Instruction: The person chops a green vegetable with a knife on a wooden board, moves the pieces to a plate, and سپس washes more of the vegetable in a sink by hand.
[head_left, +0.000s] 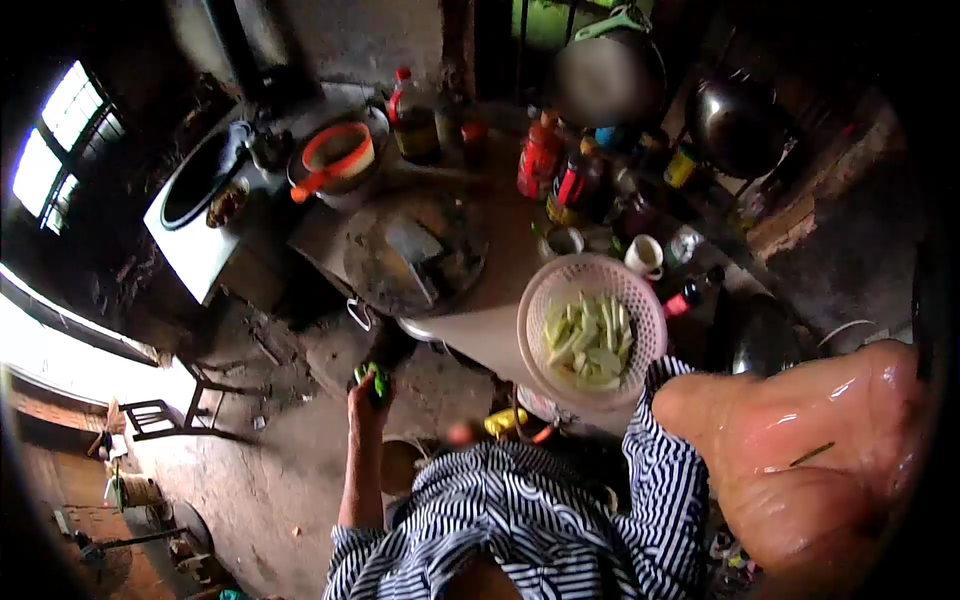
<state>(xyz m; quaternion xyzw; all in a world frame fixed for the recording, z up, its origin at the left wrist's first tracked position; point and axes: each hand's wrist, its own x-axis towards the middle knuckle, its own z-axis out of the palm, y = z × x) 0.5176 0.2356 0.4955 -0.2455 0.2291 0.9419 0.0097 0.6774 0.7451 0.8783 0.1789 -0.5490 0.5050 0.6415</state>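
My left hand (pixel 366 405) hangs low at the left of my body, closed around a bright green vegetable (pixel 372 382) whose kind I cannot make out. Raised very close to the camera at the right is my right hand (pixel 800 440). It is wet, and a thin greenish shred (pixel 811 454) sticks to it; its fingers are not clearly visible. A pink colander (pixel 533 345) with pale green cut vegetable strips (pixel 590 340) stands at the counter's edge in front of me. To its left, a cleaver (pixel 415 250) lies on a round chopping board (pixel 365 260).
Behind the board stand an orange-red strainer (pixel 338 150) over a pot and a dark sauce bottle (pixel 415 125). A red container (pixel 540 158), a white mug (pixel 643 256) and several jars crowd the right side. A wok (pixel 740 125) hangs beyond. A chair (pixel 165 415) stands at left.
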